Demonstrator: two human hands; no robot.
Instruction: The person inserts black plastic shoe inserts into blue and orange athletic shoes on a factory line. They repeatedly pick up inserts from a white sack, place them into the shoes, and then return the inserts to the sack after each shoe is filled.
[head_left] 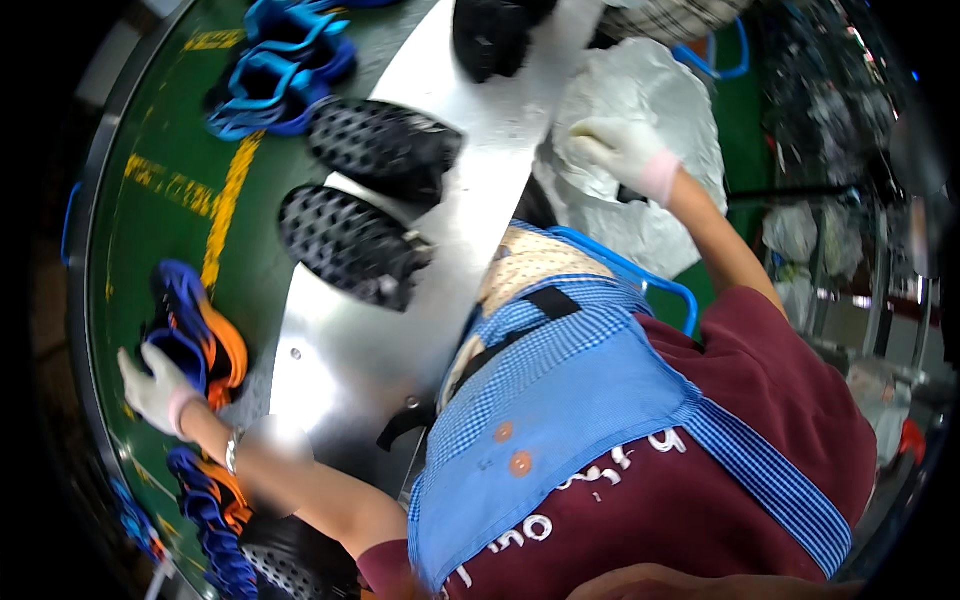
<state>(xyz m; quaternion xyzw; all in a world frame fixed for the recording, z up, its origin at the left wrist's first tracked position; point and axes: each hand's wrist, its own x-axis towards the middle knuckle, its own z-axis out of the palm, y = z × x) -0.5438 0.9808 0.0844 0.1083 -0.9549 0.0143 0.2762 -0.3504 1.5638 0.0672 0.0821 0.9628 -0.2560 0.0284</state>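
My left hand (pixel 160 392), in a white glove with a pink cuff, reaches out over the green belt with its thumb and fingers apart. Right beside it lies a blue and orange shoe (pixel 205 335), its collar close to my thumb. On the other side, my right hand (pixel 625 155), gloved the same way, is over a large white plastic bag (pixel 640 90). Its fingers stretch out to the left, and I see nothing held in them. A small dark patch shows just under that palm; I cannot make out what it is.
Two black dimpled shoe-shaped pieces (pixel 345 240) overhang the metal ledge (pixel 345 370); another black piece (pixel 490 40) sits farther up. Blue shoes (pixel 275 85) and more blue-orange shoes (pixel 210 510) ride on the green belt (pixel 150 230). A blue tubular frame (pixel 640 270) borders the bag.
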